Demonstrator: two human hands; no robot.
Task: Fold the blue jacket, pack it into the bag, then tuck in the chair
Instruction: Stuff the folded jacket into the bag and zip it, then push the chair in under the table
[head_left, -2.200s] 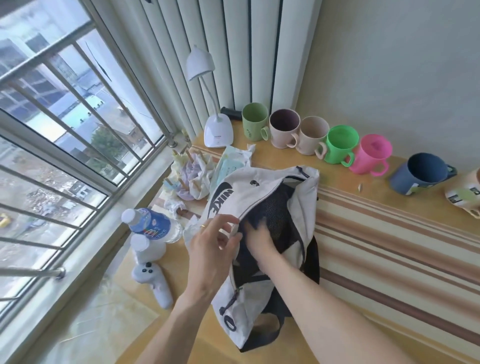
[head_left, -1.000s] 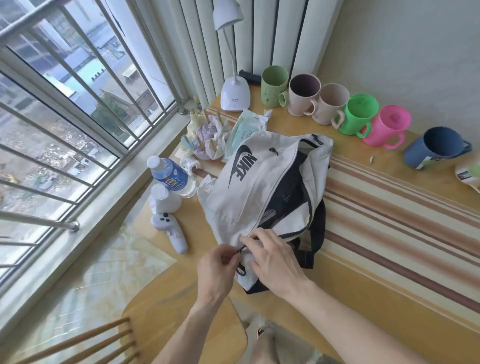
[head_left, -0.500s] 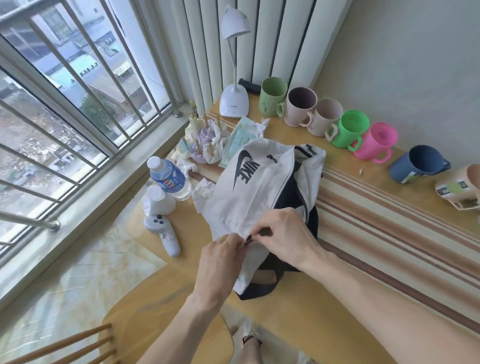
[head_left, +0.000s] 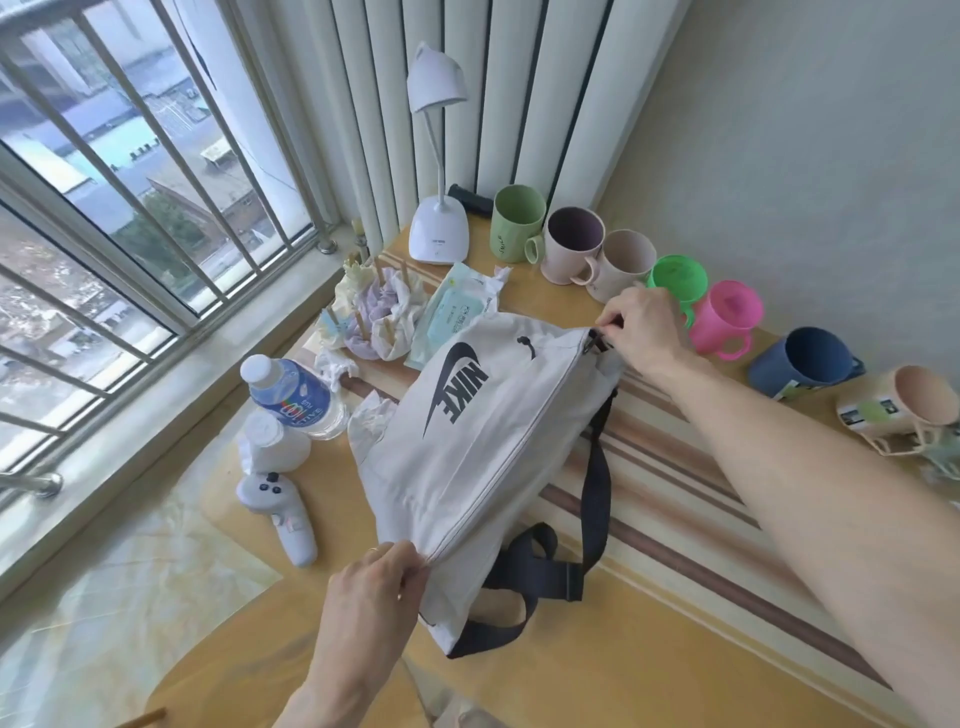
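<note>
A white bag (head_left: 467, 447) with a black logo and dark straps (head_left: 592, 483) lies on the wooden table (head_left: 597, 670). Its zipper runs shut along the whole top edge. My left hand (head_left: 374, 587) pinches the near end of the bag's zipper seam. My right hand (head_left: 641, 327) is stretched out to the far end and grips the black zipper pull (head_left: 597, 338). The blue jacket is hidden from sight. A wooden chair seat (head_left: 223, 670) shows at the lower left, pulled out from the table.
A row of coloured mugs (head_left: 727, 317) lines the wall. A white desk lamp (head_left: 439, 156) stands at the back. A water bottle (head_left: 296, 397), a white controller (head_left: 283, 512), crumpled tissues (head_left: 379, 312) and a wipes pack (head_left: 452, 312) lie left of the bag. Barred window on the left.
My right hand has drawn the zipper pull from the near end to the far end, closing the bag over its dark inside. My left hand has kept hold of the near end.
</note>
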